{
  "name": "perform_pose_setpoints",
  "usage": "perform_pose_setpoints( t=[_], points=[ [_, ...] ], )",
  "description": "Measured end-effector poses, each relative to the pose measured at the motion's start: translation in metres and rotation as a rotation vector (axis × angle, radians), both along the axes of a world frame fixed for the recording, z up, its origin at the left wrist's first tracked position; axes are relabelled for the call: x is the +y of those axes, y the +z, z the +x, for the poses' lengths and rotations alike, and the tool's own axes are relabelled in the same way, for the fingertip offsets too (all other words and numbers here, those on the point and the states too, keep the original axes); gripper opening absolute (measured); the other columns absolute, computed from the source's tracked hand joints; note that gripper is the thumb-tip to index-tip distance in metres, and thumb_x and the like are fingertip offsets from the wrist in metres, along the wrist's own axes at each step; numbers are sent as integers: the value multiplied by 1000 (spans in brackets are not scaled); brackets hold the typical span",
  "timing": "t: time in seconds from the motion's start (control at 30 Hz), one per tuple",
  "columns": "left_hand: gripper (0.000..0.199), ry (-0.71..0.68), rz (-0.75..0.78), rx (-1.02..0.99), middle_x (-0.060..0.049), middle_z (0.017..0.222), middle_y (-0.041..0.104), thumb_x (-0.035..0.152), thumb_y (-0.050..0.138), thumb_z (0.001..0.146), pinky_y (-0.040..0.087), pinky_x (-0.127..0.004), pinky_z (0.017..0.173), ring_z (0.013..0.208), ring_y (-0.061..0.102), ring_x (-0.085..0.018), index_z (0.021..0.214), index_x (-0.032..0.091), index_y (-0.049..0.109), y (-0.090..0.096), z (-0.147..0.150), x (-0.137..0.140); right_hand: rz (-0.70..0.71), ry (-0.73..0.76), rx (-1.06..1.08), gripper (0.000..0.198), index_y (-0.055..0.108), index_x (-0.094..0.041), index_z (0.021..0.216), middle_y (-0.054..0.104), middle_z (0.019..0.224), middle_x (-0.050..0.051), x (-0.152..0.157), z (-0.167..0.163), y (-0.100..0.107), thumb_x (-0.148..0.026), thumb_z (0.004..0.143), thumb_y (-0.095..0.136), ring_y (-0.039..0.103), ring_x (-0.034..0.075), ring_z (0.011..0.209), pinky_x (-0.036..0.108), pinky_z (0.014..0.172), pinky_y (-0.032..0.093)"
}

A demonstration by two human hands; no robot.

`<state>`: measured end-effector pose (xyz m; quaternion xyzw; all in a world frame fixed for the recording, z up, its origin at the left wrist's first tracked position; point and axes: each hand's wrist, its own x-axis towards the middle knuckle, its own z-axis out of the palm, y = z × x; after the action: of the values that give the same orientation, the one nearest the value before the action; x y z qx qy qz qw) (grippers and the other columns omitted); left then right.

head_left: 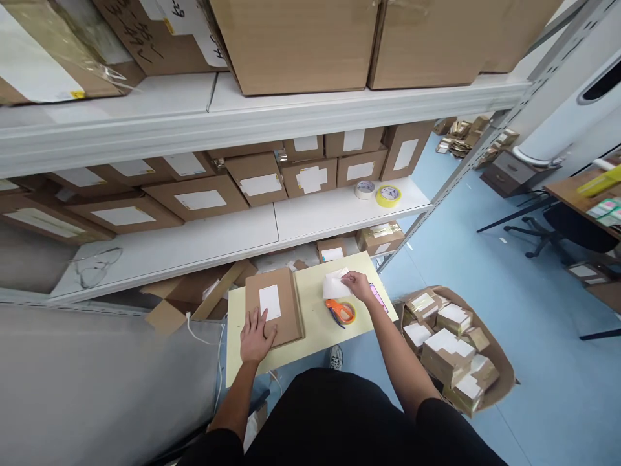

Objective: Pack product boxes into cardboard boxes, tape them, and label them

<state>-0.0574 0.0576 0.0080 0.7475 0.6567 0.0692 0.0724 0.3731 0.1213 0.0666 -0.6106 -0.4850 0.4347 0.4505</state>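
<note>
My left hand lies flat with spread fingers on a flat brown cardboard box. The box rests on the left half of a pale yellow tabletop. A white label sits on its upper face, just above my fingers. On the right, my right hand is closed in a pinch at the edge of a white paper sheet. Just below that sheet is an orange tape dispenser with a yellow-rimmed roll. A phone lies beside my right wrist, partly covered by the arm.
Several labelled boxes line the shelf behind the table, with two tape rolls on its right end. An open carton is at the left. A large carton of small parcels stands on the floor at right.
</note>
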Motion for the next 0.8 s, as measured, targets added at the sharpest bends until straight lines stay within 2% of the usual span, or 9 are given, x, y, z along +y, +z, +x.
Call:
perform_pose_setpoints(
  t=[0.2,0.33,0.47,0.6,0.67,0.73,0.77,0.8],
  points=[
    [70,21,-12,-15,-7,173,23,52,44,99,30,-56,121,160,10,-35,163,26,35,4,3,2,-19,-150,219,38,70,-20,75,70,69,2,-20,18,25,-54,64,84,59,18,63,29,60,44],
    [67,69,-18,-40,-6,171,30,52,45,98,27,-54,123,160,14,-32,159,26,43,7,7,5,-9,-180,301,38,70,-20,75,69,67,1,-24,16,31,-52,62,87,58,16,62,29,60,44],
    [66,141,-15,-97,-6,169,34,52,43,98,26,-53,123,159,17,-30,158,26,44,9,9,6,-3,-188,380,40,68,-21,75,70,70,1,-23,13,32,-52,60,87,58,16,62,28,59,44],
    [61,239,-14,-193,-8,163,45,51,45,97,16,-66,122,156,25,-35,154,29,49,14,15,13,-6,-168,387,39,69,-21,77,70,72,1,-21,14,30,-52,61,86,58,16,63,27,59,43],
    [59,379,19,-271,-11,154,56,47,47,96,17,-70,120,150,35,-38,150,26,53,24,34,22,-8,-125,354,40,70,-21,80,70,73,1,-20,13,29,-54,62,85,59,17,64,28,59,44],
    [60,496,83,-385,-16,146,61,43,48,95,31,-63,118,144,43,-38,149,18,54,39,68,35,-15,-63,311,40,71,-22,81,70,73,1,-21,11,31,-57,65,83,59,17,64,28,58,44],
    [59,462,94,-475,-17,146,60,41,47,95,36,-57,116,141,47,-36,149,17,54,49,90,42,-17,-32,293,40,71,-22,81,69,73,1,-22,11,33,-57,66,82,59,17,64,28,58,43],
    [57,349,62,-577,-15,147,60,41,46,96,39,-51,116,139,50,-33,148,18,54,59,114,50,-18,-1,279,40,71,-22,81,69,73,1,-23,10,36,-58,67,81,58,17,64,28,58,43]
  ],
)
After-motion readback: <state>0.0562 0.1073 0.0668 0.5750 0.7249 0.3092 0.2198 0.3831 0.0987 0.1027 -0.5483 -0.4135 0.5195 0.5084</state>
